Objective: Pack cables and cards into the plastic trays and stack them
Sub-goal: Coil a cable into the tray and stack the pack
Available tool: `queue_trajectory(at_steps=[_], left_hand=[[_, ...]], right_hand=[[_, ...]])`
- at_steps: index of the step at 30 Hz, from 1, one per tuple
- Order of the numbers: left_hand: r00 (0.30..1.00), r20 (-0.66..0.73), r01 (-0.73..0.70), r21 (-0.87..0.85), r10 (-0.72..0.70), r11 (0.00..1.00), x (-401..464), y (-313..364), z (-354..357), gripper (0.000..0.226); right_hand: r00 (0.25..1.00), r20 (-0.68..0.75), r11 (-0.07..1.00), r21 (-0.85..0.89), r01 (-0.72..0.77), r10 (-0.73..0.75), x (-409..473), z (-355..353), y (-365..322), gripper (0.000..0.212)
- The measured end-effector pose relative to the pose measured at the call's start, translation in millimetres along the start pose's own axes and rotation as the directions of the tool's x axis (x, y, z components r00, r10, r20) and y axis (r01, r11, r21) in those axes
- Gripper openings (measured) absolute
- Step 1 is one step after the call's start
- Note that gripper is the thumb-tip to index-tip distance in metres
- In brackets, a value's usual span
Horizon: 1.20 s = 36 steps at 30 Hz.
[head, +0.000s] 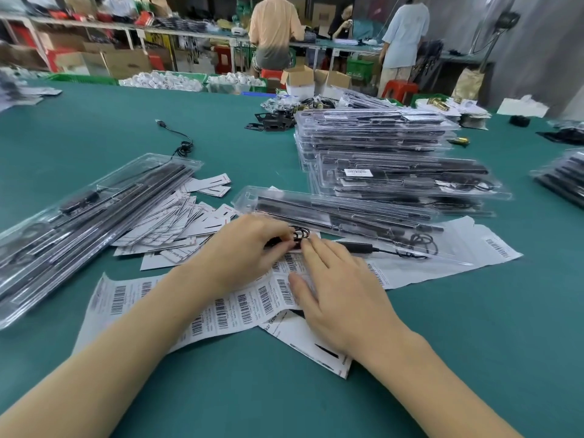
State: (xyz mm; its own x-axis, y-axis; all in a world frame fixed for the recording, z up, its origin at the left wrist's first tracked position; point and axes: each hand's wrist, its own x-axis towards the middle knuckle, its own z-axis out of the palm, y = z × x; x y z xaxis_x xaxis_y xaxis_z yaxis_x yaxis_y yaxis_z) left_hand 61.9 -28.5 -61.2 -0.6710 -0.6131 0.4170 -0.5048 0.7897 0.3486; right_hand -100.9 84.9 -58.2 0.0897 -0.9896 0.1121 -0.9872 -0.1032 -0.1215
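Cable coil (pixel 298 234) pinched at left hand (pixel 249 248) fingertips; right hand (pixel 335 289) flat, fingers straight, steadying it. Open tray (pixel 347 216) just beyond both hands, long axis running rightward; right hand nearer.

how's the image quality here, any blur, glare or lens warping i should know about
Head view: wide-angle bending curves the table edge and stretches the forearms at the bottom; the people at the back are soft; glare streaks the clear tray stack, hiding contents; the coiled cable between the left hand and right hand is slightly smeared; lighting is even, shadows faint.
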Motion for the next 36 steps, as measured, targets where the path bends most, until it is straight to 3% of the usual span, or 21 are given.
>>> queue_trajectory(at_steps=[3, 8, 16, 21, 24, 27, 29, 32, 36], left_hand=[[1.000, -0.005, -0.014, -0.022, 0.013, 1.000, -5, -1, -3, 0.025], [1.000, -0.006, -0.013, -0.020, 0.013, 1.000, -6, 2, -4, 0.027], [0.998, -0.058, -0.012, 0.059, 0.016, 0.998, -6, 10, -5, 0.026], [0.997, -0.074, -0.028, 0.061, 0.033, 0.998, -7, 14, -3, 0.020], [0.996, -0.089, -0.017, 0.032, 0.019, 0.999, -9, 13, -3, 0.021], [0.994, -0.105, -0.009, 0.028, 0.012, 1.000, -10, 13, -2, 0.022], [0.994, -0.109, -0.003, 0.028, 0.006, 1.000, -11, 12, -1, 0.023], [0.992, -0.128, 0.001, 0.014, 0.001, 1.000, -13, 12, 0, 0.022], [0.994, -0.103, -0.044, -0.019, 0.042, 0.999, -13, 11, -2, 0.015]], right_hand=[[0.998, -0.034, 0.996, -0.070, -0.052, 0.050, -14, -7, 9, 0.069], [0.983, 0.044, 0.977, -0.126, -0.171, 0.178, -24, -7, 18, 0.080], [0.981, 0.065, 0.982, -0.071, -0.177, 0.182, -23, -6, 16, 0.079], [0.986, -0.018, 0.981, -0.096, -0.169, 0.168, -21, -8, 16, 0.077], [0.985, -0.100, 0.986, -0.069, -0.150, 0.143, -22, -9, 17, 0.069], [0.936, -0.339, 0.995, 0.006, -0.096, 0.093, -19, -14, 17, 0.030], [0.896, -0.438, 0.997, 0.027, -0.071, 0.076, -10, -19, 16, 0.024], [0.899, -0.428, 0.994, 0.087, -0.061, 0.092, 11, -26, 11, 0.034], [0.940, -0.334, 0.985, 0.172, -0.011, 0.069, 36, -28, -7, 0.022]])
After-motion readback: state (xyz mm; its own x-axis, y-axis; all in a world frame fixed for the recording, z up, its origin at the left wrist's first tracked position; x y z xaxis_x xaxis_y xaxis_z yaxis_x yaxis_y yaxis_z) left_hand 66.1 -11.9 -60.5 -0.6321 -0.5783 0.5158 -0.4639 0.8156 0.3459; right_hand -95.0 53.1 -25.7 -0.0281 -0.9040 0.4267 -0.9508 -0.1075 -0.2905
